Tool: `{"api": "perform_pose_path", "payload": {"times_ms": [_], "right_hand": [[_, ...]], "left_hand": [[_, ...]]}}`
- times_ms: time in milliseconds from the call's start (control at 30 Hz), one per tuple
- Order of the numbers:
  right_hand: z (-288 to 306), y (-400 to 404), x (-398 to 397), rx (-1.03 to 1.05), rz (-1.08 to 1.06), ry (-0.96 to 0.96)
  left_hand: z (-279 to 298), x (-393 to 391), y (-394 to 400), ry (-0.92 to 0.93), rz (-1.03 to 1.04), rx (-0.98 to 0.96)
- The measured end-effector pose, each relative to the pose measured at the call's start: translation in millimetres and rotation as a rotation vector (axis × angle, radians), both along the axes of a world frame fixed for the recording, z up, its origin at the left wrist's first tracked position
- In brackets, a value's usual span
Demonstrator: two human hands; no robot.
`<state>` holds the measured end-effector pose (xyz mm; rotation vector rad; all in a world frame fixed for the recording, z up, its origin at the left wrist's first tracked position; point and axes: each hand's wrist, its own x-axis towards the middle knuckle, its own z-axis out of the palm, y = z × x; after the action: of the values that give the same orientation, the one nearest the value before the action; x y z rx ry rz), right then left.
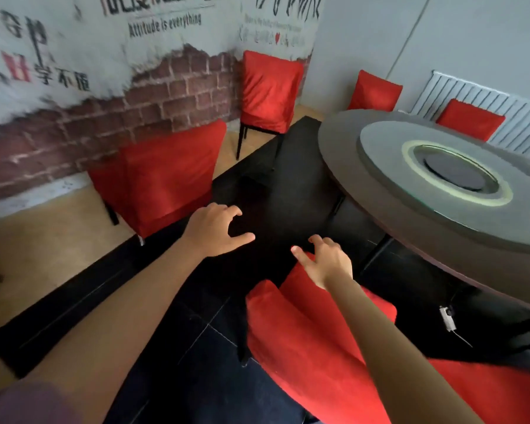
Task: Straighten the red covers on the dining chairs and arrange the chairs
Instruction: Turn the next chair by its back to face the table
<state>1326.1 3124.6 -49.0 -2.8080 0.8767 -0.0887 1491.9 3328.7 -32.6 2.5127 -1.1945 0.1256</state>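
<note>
Beside the round table [343,148], at its near-left edge, the person stands over the nearest chair [312,338], whose red cover shows a raised fold along the top. Both bare arms reach forward and down. The left hand [216,229] hovers over the dark floor tiles, fingers loosely curled and thumb spread, gripping nothing. The right hand [326,260] hangs just above the upper corner of that cover, fingers half curled, thumb out — whether the fingertips touch the cloth cannot be told.

Judged procedure for the step in hand:
1. Bring both hands onto the top edge of the cover, one at each corner.
2. Pinch the cloth, not the frame beneath, and draw it down evenly so the fold flattens.
3. Smooth toward the seat before shifting the chair to the table.

Four other covered chairs are in view: a second chair [162,175] against the brick-pattern wall, a third chair [270,90] in the corner, a fourth chair [375,91] and a fifth chair [470,120] behind the table, by the white radiator [459,96].

Limits of view — the near chair's seat and legs are mostly cut off at the lower frame edge; the far chairs are hidden below the backrest by the table; the frame is soft, so creases on the distant covers cannot be judged.
</note>
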Motion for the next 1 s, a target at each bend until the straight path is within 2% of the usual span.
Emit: {"api": "perform_pose_path", "payload": {"times_ms": [267,567,733,1000], "right_hand": [[-5.8,38.5,172.6,0.007,0.218,0.025],[-21.1,64.4,336.2,0.039,0.219,0.069],[-34.0,53.0,395.0,0.066,0.214,0.118],[-45.5,-8.2,525.8,0.077,0.296,0.138]], "left_hand": [[-8.0,140.6,63.1,-0.030,0.191,0.092],[-15.8,307.1,86.2,0.037,0.276,0.108],[-41.9,358.4,74.8,0.061,0.296,0.178],[-66.2,451.4,25.8,0.100,0.388,0.222]]}}
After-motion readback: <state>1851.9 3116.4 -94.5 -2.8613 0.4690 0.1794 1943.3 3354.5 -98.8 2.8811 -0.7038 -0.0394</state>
